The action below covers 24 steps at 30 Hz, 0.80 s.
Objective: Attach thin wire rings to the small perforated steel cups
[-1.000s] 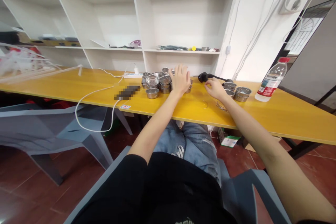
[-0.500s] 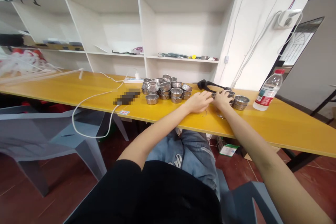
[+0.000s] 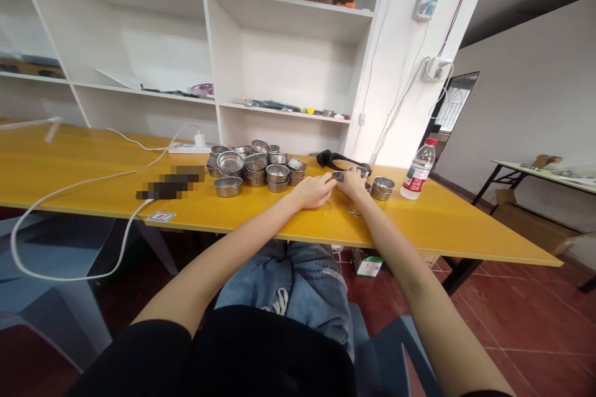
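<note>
Over the table, a small perforated metal strainer cup (image 3: pixel 338 176) sits between my two hands. My left hand (image 3: pixel 315 191) has its fingers curled against the cup's left side. My right hand (image 3: pixel 352 182) closes on its right side, the fingertips partly hidden. Just behind the right hand are more metal cups (image 3: pixel 358 170), partly covered by it. A stacked pair of cups (image 3: pixel 382 188) stands farther right. Thin wire rings (image 3: pixel 354 213) lie on the tabletop below the right wrist. To the left is a heap of several such cups (image 3: pixel 256 162).
A black curved object (image 3: pixel 333 159) lies behind my hands. At the right stands a water bottle (image 3: pixel 418 170) with a red cap. A white cable (image 3: pixel 74 183) and a blurred-out dark item (image 3: pixel 172 183) are at the left. White shelving (image 3: pixel 279 110) rises behind the yellow table (image 3: pixel 447 223).
My left hand came from the cup heap across to my right hand. The right hand moved to the cups at the right and now has one cup at its fingers. The view turned right.
</note>
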Each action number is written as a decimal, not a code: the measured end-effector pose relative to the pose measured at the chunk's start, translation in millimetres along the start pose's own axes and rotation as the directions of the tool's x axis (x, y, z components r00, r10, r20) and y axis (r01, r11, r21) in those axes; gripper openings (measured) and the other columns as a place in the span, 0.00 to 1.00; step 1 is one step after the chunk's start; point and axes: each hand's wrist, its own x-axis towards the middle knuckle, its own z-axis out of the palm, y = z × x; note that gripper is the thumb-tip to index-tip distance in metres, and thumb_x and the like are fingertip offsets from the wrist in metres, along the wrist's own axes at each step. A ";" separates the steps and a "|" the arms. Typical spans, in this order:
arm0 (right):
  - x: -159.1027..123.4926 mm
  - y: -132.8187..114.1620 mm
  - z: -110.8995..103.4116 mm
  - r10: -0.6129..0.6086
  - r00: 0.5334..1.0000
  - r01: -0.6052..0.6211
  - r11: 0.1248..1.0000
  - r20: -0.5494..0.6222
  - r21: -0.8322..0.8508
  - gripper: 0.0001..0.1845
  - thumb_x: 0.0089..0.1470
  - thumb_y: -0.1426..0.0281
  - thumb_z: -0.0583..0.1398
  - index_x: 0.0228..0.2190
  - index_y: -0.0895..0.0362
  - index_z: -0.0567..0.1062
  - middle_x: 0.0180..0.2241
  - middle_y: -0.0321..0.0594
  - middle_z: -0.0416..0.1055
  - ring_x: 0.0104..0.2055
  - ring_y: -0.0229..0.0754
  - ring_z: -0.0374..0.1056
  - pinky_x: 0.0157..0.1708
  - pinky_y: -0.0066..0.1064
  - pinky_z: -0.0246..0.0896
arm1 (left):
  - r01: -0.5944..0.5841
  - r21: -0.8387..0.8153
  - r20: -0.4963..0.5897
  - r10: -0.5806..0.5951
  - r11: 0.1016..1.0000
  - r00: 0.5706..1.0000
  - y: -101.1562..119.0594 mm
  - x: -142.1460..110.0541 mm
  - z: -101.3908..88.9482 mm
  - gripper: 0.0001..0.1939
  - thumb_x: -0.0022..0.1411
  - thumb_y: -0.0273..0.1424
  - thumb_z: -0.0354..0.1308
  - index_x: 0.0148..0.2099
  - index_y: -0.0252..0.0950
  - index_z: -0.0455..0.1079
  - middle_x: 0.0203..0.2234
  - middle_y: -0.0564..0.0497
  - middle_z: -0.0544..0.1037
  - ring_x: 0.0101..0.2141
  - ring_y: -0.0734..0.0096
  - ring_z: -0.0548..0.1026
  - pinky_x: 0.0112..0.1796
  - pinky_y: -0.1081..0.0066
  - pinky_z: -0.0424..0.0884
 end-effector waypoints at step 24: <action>-29.0 -24.8 -7.5 -0.217 0.926 0.300 0.919 -0.308 0.255 0.18 0.69 0.66 0.60 0.56 0.56 0.80 0.70 0.60 0.62 0.71 0.65 0.58 0.68 0.58 0.63 | -0.097 -0.014 -0.366 0.085 0.995 0.927 -0.8 -28.9 -17.6 0.16 0.80 0.32 0.45 0.50 0.37 0.74 0.36 0.46 0.80 0.33 0.67 0.81 0.29 0.72 0.73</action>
